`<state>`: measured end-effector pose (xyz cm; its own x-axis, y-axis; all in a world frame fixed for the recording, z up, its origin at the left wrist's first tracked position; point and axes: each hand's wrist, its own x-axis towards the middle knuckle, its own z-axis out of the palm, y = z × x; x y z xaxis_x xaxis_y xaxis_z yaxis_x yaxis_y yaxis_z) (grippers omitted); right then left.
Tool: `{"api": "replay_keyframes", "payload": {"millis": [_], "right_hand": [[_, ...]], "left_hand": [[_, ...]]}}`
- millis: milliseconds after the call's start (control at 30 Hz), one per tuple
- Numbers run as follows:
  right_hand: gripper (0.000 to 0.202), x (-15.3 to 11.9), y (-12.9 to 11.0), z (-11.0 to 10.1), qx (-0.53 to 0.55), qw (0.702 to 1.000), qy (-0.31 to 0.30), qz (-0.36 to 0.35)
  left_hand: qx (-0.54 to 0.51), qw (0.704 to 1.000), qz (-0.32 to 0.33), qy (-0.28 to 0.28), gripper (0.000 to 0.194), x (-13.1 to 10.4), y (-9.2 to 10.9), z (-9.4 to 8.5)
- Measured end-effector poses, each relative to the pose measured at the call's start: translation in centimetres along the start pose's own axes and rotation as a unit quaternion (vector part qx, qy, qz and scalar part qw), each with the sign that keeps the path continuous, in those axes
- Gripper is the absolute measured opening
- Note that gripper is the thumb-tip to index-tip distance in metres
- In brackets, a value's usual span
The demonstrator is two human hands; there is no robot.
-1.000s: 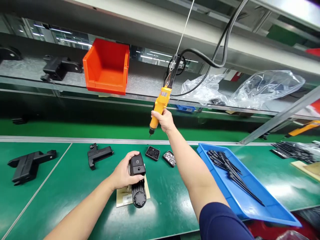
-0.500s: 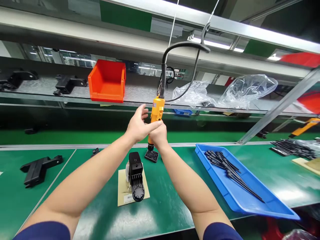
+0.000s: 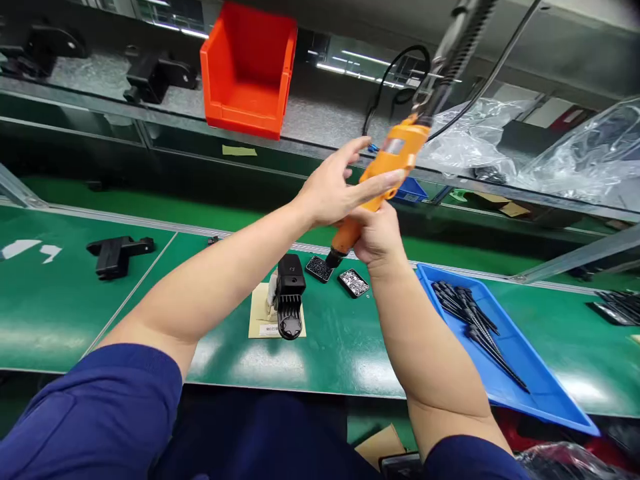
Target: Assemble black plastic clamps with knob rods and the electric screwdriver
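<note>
My right hand [image 3: 379, 233] is wrapped round the lower body of an orange electric screwdriver [image 3: 387, 160], which tilts with its black tip down to the left. My left hand [image 3: 337, 183] lies along the screwdriver's left side with fingers spread and the thumb across its body. Whether the left palm presses on it I cannot tell. Below the tip are a small tray of dark screws [image 3: 319, 268] and another tray of silvery small parts [image 3: 354, 283]. Left of them, a black plastic part [image 3: 290, 297] stands upright on a beige board [image 3: 259, 310].
At right a blue tray [image 3: 540, 373] holds several black rod-like parts [image 3: 473, 320]. A red bin [image 3: 245, 110], black parts and clear plastic bags [image 3: 470, 143] occupy the shelf above. Another black part [image 3: 117, 255] lies on the green bench at left. The screwdriver's cable runs upward.
The screwdriver has swung from near upright to a tilt, its top leaning right, with both hands still at it. My view has shifted downward, and the tray of silvery parts now shows.
</note>
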<state>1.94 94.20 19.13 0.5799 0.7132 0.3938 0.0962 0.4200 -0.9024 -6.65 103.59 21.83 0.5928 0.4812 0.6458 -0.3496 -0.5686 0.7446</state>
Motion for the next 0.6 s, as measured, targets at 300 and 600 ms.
{"api": "replay_keyframes", "payload": {"millis": [300,600], "right_hand": [[0.029,-2.1,-1.5,3.4,0.015,0.998,-0.008,-0.062],[0.02,-1.8,-0.8,5.4,0.034,0.997,-0.004,-0.062]], "left_hand": [[0.094,0.985,-0.1,-0.108,0.104,-17.9,-7.6,-4.8],[0.06,0.993,-0.096,-0.021,0.06,-18.9,-9.8,-2.1]]}}
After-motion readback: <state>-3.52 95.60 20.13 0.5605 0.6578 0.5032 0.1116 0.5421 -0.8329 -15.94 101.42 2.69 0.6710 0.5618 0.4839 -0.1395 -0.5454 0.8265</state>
